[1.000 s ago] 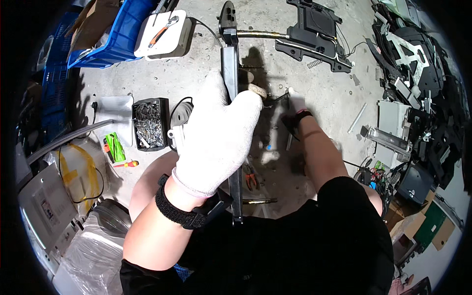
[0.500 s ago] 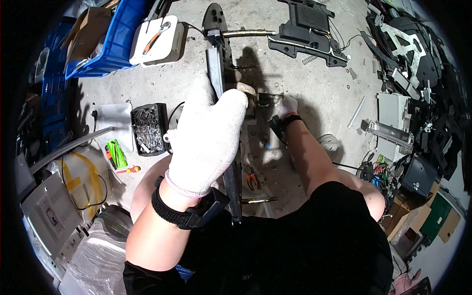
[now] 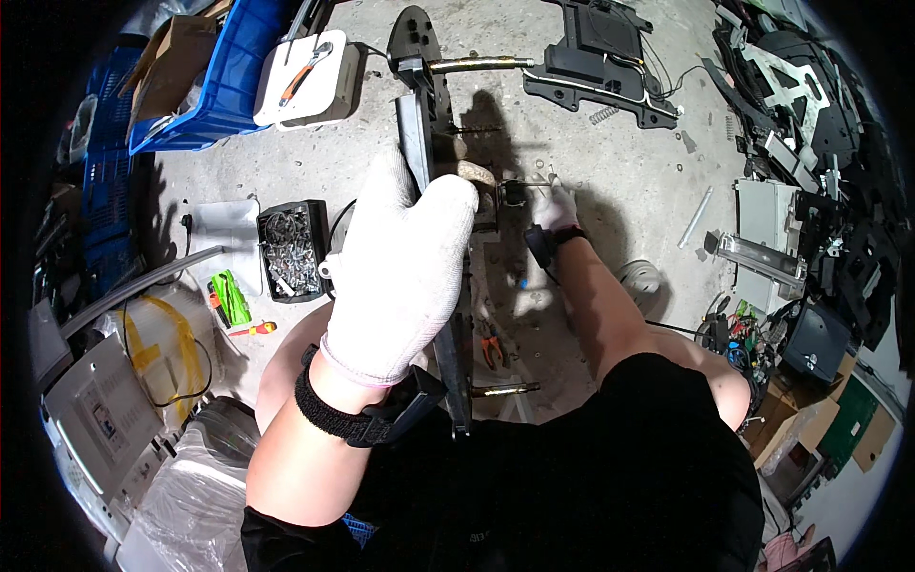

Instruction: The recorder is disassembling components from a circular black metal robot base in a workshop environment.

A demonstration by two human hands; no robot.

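Head view: a long black frame (image 3: 413,143) runs away from the person's lap, above the floor. The gloved left hand (image 3: 396,262) lies over its middle, closed around it, thumb along the near face and fingertips showing past its right side. Just right of the frame, the gloved right hand (image 3: 555,205) is at a slim dark piece (image 3: 515,194) that reaches toward it; whether the fingers grip this piece, and how tightly they curl, I cannot tell.

The work on the frame looks partway along. A far rod (image 3: 481,65) and a near rod (image 3: 505,389) both jut from its right side, so it is not stripped bare. A dark panel assembly (image 3: 600,62) lies apart, beyond and right of it; left of it sits a tray of small metal parts (image 3: 291,253). Pliers (image 3: 491,348) lie unused just to its right. What is left at the dark piece's end is too shadowed to judge.
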